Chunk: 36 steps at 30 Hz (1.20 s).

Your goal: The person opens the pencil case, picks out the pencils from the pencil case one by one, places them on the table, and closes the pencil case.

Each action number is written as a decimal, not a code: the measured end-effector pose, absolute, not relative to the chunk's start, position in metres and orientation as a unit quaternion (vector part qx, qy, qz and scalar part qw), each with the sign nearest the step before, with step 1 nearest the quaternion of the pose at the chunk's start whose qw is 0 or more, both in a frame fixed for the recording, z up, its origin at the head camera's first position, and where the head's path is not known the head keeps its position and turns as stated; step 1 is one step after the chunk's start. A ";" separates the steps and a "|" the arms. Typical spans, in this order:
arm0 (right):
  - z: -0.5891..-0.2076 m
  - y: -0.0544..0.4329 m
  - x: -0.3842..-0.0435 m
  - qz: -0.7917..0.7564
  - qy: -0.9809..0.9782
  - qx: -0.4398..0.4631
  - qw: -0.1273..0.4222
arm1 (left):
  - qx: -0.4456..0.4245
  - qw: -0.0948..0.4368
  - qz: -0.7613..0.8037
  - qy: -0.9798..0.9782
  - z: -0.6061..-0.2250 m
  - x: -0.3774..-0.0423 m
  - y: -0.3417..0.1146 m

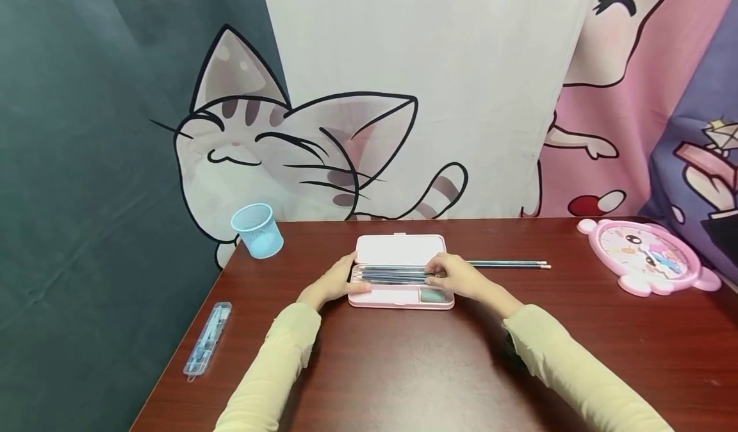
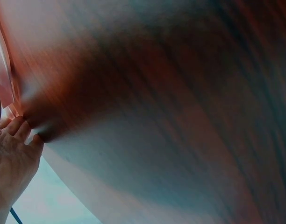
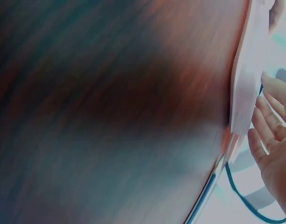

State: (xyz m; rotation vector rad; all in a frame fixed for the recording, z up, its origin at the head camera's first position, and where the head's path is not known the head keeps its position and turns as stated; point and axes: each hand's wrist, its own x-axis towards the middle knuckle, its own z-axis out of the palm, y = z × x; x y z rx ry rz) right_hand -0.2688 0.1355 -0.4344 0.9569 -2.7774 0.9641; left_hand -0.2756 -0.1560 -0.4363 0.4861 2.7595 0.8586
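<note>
Sev. pencils point(image 1: 394, 275) pinched, R hand point(image 1: 454, 274); L hand point(image 1: 331, 283) spread at case point(image 1: 386, 297) edge; room nearside.

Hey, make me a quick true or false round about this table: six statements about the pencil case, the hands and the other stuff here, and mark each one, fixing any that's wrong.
1. The pencil case lies open on the table. True.
2. The blue bin stands to the right of the pencil case. False: the blue bin stands to its left.
3. The left hand is at the pencil case's left end. True.
4. The right hand is at the clear plastic box. False: it is at the pencils in the case.
5. Two loose pencils stick out on the right, beyond the right hand. True.
6. The clear plastic box lies inside the pencil case. False: it lies apart, near the table's left edge.
</note>
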 end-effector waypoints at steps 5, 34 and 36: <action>-0.436 0.125 -0.267 0.250 -0.908 0.332 0.043 | 0.165 0.105 0.285 0.938 -0.438 -0.274 -0.155; -0.431 0.113 -0.263 0.162 -0.909 0.379 0.058 | 0.161 0.111 0.291 0.936 -0.441 -0.280 -0.158; -0.431 0.112 -0.263 0.148 -0.909 0.383 0.069 | 0.165 0.110 0.294 0.935 -0.441 -0.280 -0.158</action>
